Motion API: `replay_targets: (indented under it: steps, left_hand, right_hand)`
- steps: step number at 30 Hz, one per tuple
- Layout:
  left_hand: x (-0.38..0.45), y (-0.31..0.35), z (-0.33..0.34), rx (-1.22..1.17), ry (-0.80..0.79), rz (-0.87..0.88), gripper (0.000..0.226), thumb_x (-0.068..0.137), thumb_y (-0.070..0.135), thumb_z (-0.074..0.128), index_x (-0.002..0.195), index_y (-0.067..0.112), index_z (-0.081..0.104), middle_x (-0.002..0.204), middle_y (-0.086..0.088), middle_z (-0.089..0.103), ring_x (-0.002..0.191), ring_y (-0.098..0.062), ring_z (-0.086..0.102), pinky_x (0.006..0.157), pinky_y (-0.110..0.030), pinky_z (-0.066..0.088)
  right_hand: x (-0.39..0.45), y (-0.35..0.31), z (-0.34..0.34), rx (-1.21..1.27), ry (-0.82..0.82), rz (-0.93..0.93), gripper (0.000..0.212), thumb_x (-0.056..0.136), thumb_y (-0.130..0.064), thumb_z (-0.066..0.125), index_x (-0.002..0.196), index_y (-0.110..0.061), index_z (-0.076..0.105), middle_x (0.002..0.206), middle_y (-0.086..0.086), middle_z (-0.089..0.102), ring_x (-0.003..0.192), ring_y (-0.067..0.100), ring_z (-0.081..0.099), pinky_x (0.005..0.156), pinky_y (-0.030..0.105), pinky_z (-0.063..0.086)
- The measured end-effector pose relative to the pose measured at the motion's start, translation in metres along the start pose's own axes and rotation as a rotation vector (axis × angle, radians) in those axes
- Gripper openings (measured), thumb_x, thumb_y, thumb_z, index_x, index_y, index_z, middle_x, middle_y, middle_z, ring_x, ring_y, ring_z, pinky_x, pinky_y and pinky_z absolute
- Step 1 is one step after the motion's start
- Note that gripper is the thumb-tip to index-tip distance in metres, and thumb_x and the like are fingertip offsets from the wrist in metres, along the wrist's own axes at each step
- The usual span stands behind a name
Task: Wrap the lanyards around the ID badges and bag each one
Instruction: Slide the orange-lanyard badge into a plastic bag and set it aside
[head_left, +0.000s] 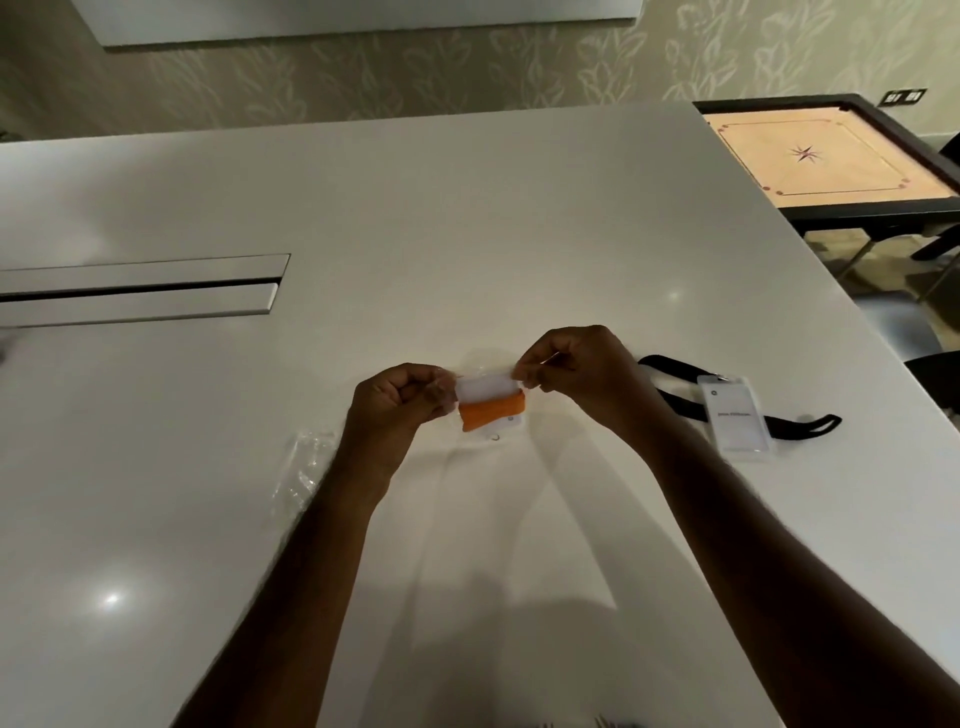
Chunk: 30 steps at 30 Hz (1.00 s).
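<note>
At frame centre my left hand (400, 402) and right hand (576, 371) pinch the clear bag (485, 387) holding the orange-wrapped badge (493, 410); sealing comes next.

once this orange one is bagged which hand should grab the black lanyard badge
Right. The black lanyard badge lies on the table just outside the right hand; the left hand would have to cross over the bagged orange-wrapped badge.

A white table (467, 218) with a long recessed slot (140, 288) at the left is seen. On it, at the right, a white ID badge (735, 418) is laid over its black lanyard (675, 397). What appears to be a clear plastic bag (306, 467) is spread left of centre.
</note>
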<state>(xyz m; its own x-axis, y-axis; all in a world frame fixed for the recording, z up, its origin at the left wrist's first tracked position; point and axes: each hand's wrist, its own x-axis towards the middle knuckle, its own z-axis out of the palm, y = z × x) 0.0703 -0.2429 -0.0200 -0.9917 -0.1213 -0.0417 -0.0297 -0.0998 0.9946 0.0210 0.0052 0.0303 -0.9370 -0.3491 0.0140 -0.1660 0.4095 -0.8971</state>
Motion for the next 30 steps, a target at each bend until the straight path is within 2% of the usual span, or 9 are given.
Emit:
replay_targets:
  steps: [2,3,6,10,15,21,24,27,30]
  left_hand:
    - [-0.001,0.002,-0.003,0.062,-0.018,0.013,0.011,0.087,0.014,0.079,0.097,0.018,0.08,0.097,-0.009,0.08,0.092,-0.021,0.076,0.088,-0.038,0.063]
    - [-0.002,0.004,-0.004,0.08,-0.03,0.018,0.011,0.085,0.018,0.08,0.096,0.021,0.08,0.096,-0.007,0.081,0.092,-0.02,0.077,0.088,-0.037,0.062]
    - [-0.005,0.007,-0.009,0.112,-0.07,0.038,0.014,0.081,0.03,0.082,0.094,0.026,0.079,0.097,-0.005,0.081,0.091,-0.021,0.077,0.088,-0.036,0.063]
    - [-0.007,0.011,-0.02,0.116,-0.071,0.03,0.019,0.076,0.039,0.082,0.092,0.028,0.08,0.094,-0.006,0.081,0.086,-0.023,0.077,0.086,-0.039,0.064]
    - [-0.007,0.014,-0.032,0.168,-0.067,0.038,0.019,0.073,0.038,0.08,0.09,0.028,0.08,0.091,-0.005,0.08,0.088,-0.025,0.077,0.087,-0.043,0.064]
    - [-0.007,0.016,-0.04,0.221,-0.038,0.044,0.012,0.082,0.019,0.078,0.086,0.03,0.081,0.089,-0.003,0.081,0.09,-0.025,0.078,0.092,-0.049,0.062]
    - [-0.007,0.018,-0.044,0.263,-0.039,0.074,0.017,0.085,0.017,0.078,0.085,0.034,0.081,0.089,0.003,0.081,0.088,-0.017,0.078,0.091,-0.042,0.062]
    - [-0.008,0.019,-0.047,0.328,-0.037,0.112,0.007,0.085,0.026,0.078,0.087,0.033,0.079,0.088,0.01,0.08,0.088,-0.009,0.077,0.088,-0.035,0.061]
    - [-0.009,0.021,-0.049,0.343,-0.033,0.116,0.003,0.087,0.024,0.078,0.087,0.027,0.078,0.088,0.009,0.08,0.088,-0.01,0.077,0.092,-0.041,0.061]
  right_hand:
    - [-0.001,-0.003,0.001,-0.085,-0.003,-0.003,0.028,0.074,-0.047,0.073,0.085,-0.021,0.079,0.077,-0.004,0.079,0.078,0.015,0.074,0.078,0.036,0.059]
    - [0.0,-0.004,0.001,-0.104,-0.002,-0.002,0.029,0.073,-0.049,0.074,0.083,-0.023,0.078,0.076,-0.006,0.078,0.075,0.013,0.074,0.075,0.033,0.06]
    - [0.004,-0.004,0.005,-0.115,-0.031,-0.02,0.013,0.086,-0.035,0.084,0.08,-0.026,0.076,0.074,-0.007,0.077,0.068,0.011,0.074,0.069,0.028,0.059]
    - [0.007,-0.006,0.008,-0.131,-0.081,-0.03,0.006,0.091,-0.024,0.079,0.086,-0.025,0.076,0.079,-0.005,0.078,0.074,0.013,0.077,0.078,0.033,0.059]
    - [0.006,-0.015,0.016,-0.242,-0.093,-0.059,0.009,0.095,-0.025,0.074,0.088,-0.03,0.073,0.08,-0.018,0.075,0.072,0.001,0.074,0.07,0.015,0.054]
    - [0.003,-0.022,0.025,-0.299,-0.063,-0.064,0.012,0.097,-0.023,0.07,0.088,-0.029,0.072,0.083,-0.012,0.073,0.077,0.011,0.072,0.073,0.033,0.059]
    - [0.0,-0.022,0.031,-0.306,-0.024,-0.062,0.007,0.097,-0.022,0.07,0.092,-0.022,0.074,0.089,-0.009,0.074,0.083,0.016,0.072,0.08,0.043,0.061]
    - [-0.001,-0.024,0.035,-0.299,0.004,-0.086,0.008,0.098,-0.018,0.07,0.092,-0.02,0.074,0.087,-0.01,0.074,0.08,0.008,0.071,0.078,0.031,0.06]
    - [-0.003,-0.025,0.039,-0.328,0.006,-0.116,0.009,0.098,-0.017,0.068,0.091,-0.021,0.073,0.088,-0.012,0.073,0.085,0.001,0.068,0.074,0.016,0.051]
